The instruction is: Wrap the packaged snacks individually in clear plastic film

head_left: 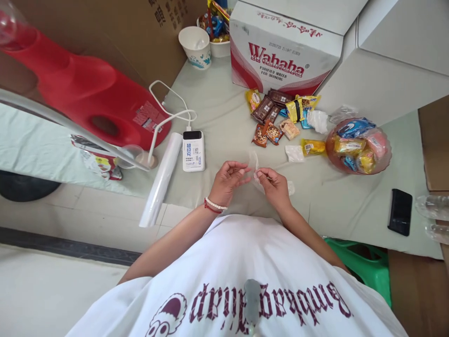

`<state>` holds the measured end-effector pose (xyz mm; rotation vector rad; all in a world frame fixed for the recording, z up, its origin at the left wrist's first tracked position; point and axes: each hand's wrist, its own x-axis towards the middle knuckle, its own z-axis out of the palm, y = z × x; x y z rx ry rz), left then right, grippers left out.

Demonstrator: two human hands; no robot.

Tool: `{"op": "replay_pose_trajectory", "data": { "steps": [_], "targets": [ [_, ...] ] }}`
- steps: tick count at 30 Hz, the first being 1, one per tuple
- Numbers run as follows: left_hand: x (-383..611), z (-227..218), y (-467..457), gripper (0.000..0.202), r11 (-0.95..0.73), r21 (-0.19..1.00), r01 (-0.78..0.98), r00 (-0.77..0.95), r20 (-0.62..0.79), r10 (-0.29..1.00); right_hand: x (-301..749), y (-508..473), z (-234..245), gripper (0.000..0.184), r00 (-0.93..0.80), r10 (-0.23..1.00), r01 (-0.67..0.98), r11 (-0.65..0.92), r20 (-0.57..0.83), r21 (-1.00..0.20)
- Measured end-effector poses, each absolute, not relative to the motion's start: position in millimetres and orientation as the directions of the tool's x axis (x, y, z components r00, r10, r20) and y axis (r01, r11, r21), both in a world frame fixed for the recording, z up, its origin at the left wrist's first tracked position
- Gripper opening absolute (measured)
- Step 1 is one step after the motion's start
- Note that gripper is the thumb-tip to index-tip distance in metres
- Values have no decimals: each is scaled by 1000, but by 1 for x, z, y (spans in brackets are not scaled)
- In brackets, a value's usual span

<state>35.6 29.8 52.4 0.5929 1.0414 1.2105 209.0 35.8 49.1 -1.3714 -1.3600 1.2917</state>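
Observation:
Between my hands is a thin, clear plastic bag (254, 161), crumpled and see-through. My right hand (274, 186) pinches it between thumb and fingers. Just to its left, my left hand (228, 180) has its fingers stretched toward the plastic and slightly apart; whether the fingertips touch it is hard to make out. Another bit of clear plastic (291, 188) shows on the cloth beside my right hand. Beyond lie wrapped snacks, among them brown packets (264, 110), a yellow cookie packet (302, 106) and a pale wafer-like packet (289, 128).
At right stand a pink bowl (386, 157) of wrapped snacks and a black phone (400, 212). A Wahaba-style water carton (280, 61) and paper cup (195, 47) are behind. Left are a white power bank (193, 157), plastic roll (161, 180) and large red bottle (101, 93).

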Motion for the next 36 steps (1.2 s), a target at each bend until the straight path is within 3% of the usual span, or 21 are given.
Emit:
{"op": "replay_pose_trajectory", "data": {
  "steps": [6, 14, 18, 20, 23, 26, 32, 36],
  "targets": [
    [55, 41, 42, 31, 199, 973, -115, -27, -204, 979, 211, 35, 52, 25, -91, 975, -25, -204, -201, -979],
    [55, 38, 41, 31, 304, 937, -172, -24, -313, 949, 219, 36, 47, 24, 9, 957, -130, -287, -291, -949],
    [45, 42, 47, 33, 202, 972, -119, -131, -217, 967, 226, 36, 50, 20, -51, 977, -178, -213, -207, -961],
    [42, 47, 54, 44, 168, 974, -152, -168, -193, 967, 229, 34, 53, 21, -102, 971, -227, -233, -215, -946],
    [42, 55, 64, 56, 257, 924, -281, -6, -270, 963, 234, 29, 56, 27, -148, 944, -275, -324, -293, -905],
    [49, 60, 69, 47, 293, 914, -280, 149, -260, 954, 240, 26, 57, 31, -179, 927, -252, -367, -330, -895],
    [60, 61, 65, 35, 198, 963, -185, 93, -183, 979, 257, 38, 68, 40, -62, 983, -124, -180, -174, -976],
    [60, 61, 62, 32, 203, 970, -136, 116, -188, 975, 255, 54, 73, 30, -54, 991, 28, -119, -121, -992]
  ]
}}
